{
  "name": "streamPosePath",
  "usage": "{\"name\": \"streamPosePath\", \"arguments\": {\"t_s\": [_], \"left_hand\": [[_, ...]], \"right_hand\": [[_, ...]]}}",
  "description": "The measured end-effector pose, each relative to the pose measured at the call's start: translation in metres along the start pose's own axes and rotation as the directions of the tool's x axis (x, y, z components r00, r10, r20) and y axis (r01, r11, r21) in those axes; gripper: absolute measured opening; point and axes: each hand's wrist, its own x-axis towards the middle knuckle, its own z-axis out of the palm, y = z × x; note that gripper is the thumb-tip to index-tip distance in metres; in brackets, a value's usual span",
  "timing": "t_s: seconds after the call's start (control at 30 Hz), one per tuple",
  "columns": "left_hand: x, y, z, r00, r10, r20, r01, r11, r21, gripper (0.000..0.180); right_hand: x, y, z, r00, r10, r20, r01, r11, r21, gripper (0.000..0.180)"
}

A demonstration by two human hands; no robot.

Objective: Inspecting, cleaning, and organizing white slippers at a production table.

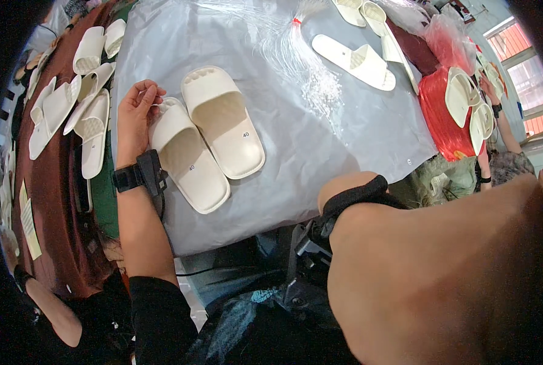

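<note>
Slippers (226, 131), smooth-strapped, rounded, left hand (139, 109) alongside, creased plastic sheet (305, 161)

We read a small dark number (192, 168) on the left cream slipper (189, 155) and the same one on the right cream slipper (226, 125); on the far slipper (353, 62), we cannot make out the mark (344, 54)

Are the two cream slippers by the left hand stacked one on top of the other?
No, the nearer slipper and the farther slipper lie side by side on the grey sheet.
</note>
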Motion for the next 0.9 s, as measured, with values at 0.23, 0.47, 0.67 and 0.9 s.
{"name": "streamPosePath", "arguments": {"t_s": [0.23,0.47,0.67,0.9], "left_hand": [[0.000,0.000,-0.002,1.000,0.005,0.028,-0.004,0.999,-0.035,0.017],[-0.004,0.004,0.000,1.000,-0.017,0.010,0.017,1.000,0.013,0.014],[-0.004,0.003,0.003,0.999,0.006,0.032,-0.006,1.000,0.004,0.013],[-0.004,0.004,0.002,1.000,-0.001,0.006,0.000,1.000,0.009,0.013]], "right_hand": [[-0.001,-0.009,-0.007,0.999,0.046,0.021,-0.043,0.992,-0.120,0.022],[-0.002,-0.016,-0.013,0.995,0.097,0.012,-0.091,0.967,-0.239,0.023],[-0.004,-0.020,-0.018,0.988,0.157,0.009,-0.144,0.927,-0.346,0.025],[-0.006,-0.024,-0.023,0.976,0.220,0.006,-0.192,0.867,-0.460,0.027]]}}
